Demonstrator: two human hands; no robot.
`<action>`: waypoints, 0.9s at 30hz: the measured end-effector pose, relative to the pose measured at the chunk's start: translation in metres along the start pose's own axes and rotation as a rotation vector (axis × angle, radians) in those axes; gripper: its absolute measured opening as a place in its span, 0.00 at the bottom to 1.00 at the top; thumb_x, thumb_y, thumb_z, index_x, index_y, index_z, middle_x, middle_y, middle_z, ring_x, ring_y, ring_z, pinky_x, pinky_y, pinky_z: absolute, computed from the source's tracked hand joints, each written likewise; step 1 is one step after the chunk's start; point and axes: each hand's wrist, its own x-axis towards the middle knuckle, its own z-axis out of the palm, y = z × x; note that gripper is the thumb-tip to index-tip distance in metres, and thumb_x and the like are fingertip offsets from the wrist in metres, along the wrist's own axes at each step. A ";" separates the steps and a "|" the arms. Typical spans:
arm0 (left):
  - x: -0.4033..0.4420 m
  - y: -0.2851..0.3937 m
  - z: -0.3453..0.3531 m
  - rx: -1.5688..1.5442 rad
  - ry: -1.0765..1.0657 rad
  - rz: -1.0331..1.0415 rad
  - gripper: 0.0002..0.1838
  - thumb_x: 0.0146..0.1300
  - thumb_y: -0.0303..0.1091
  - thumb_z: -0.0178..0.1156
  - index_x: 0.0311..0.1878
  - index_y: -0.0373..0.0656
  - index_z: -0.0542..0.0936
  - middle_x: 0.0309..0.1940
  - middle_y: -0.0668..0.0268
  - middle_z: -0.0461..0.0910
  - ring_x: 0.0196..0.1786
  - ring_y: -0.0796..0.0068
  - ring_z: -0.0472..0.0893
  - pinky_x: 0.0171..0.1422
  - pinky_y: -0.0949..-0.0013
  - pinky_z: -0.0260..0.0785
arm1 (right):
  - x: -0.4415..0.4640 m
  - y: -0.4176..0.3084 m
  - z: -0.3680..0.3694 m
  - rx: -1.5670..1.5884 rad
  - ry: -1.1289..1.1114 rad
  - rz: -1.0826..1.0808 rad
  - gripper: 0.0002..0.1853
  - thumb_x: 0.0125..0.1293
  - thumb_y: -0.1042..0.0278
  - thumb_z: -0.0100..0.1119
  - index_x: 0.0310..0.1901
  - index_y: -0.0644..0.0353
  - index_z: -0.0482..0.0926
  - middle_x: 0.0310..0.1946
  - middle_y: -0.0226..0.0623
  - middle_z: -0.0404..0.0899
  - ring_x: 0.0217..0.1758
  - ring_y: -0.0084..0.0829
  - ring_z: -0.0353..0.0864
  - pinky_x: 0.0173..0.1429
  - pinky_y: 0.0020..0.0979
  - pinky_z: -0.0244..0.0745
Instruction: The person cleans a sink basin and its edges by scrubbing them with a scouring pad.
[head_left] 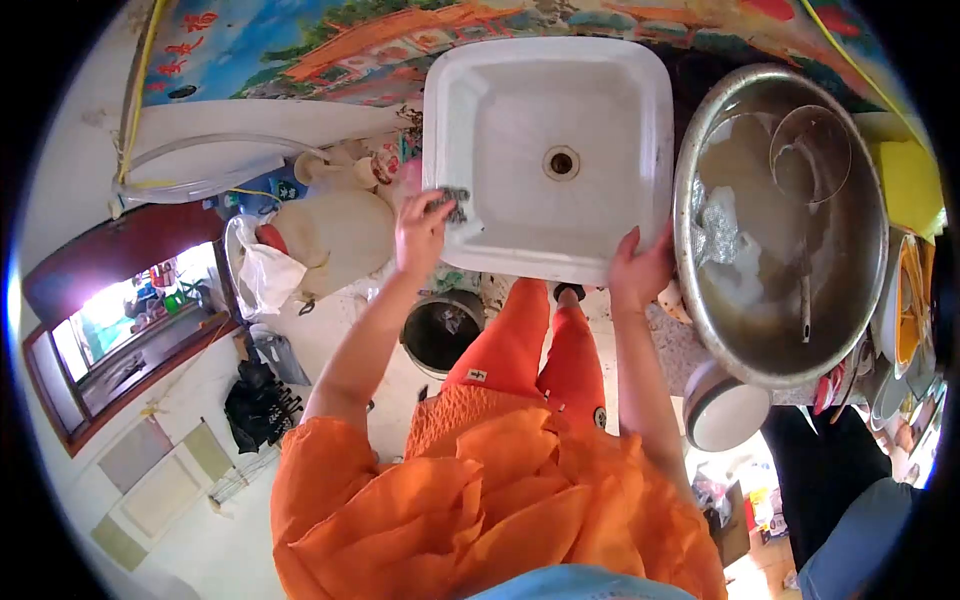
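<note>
A white square sink (640, 140) with rounded corners lies in front of me, its round drain hole (561, 163) near the middle. My left hand (420, 232) is closed around a dark, grey-looking scouring pad (453, 204) and presses it to the sink's left rim, close to the front corner. At the front right corner, my right hand (640, 268) grips the rim with the thumb up along the inner edge. The other fingers of that hand are partly hidden beside the sink.
Right of the sink stands a large metal basin (690, 290) of cloudy, soapy water holding a long-handled ladle (806, 300). A black bucket (440, 335) is on the floor. A pale container (345, 235) stands left. Another person's blue-grey clothing (860, 545) shows lower right.
</note>
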 end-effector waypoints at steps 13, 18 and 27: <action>0.023 -0.024 -0.004 0.050 -0.220 0.382 0.15 0.45 0.22 0.57 0.37 0.49 0.82 0.43 0.68 0.77 0.48 0.61 0.73 0.56 0.60 0.66 | 0.000 -0.002 -0.004 -0.016 -0.045 0.033 0.29 0.60 0.61 0.53 0.61 0.65 0.62 0.56 0.55 0.68 0.57 0.52 0.69 0.61 0.42 0.63; 0.137 -0.042 0.014 0.303 -0.285 0.550 0.20 0.44 0.20 0.55 0.43 0.48 0.78 0.40 0.67 0.76 0.48 0.62 0.72 0.52 0.61 0.68 | -0.001 0.004 0.001 -0.065 -0.035 0.021 0.30 0.60 0.61 0.53 0.62 0.65 0.61 0.57 0.55 0.67 0.58 0.52 0.68 0.62 0.42 0.63; 0.177 -0.020 -0.008 0.432 -0.480 0.469 0.11 0.52 0.25 0.52 0.39 0.42 0.79 0.41 0.67 0.75 0.51 0.65 0.72 0.55 0.63 0.68 | -0.004 0.007 0.000 -0.068 -0.025 -0.009 0.30 0.60 0.61 0.54 0.62 0.65 0.60 0.56 0.55 0.67 0.58 0.52 0.68 0.61 0.42 0.64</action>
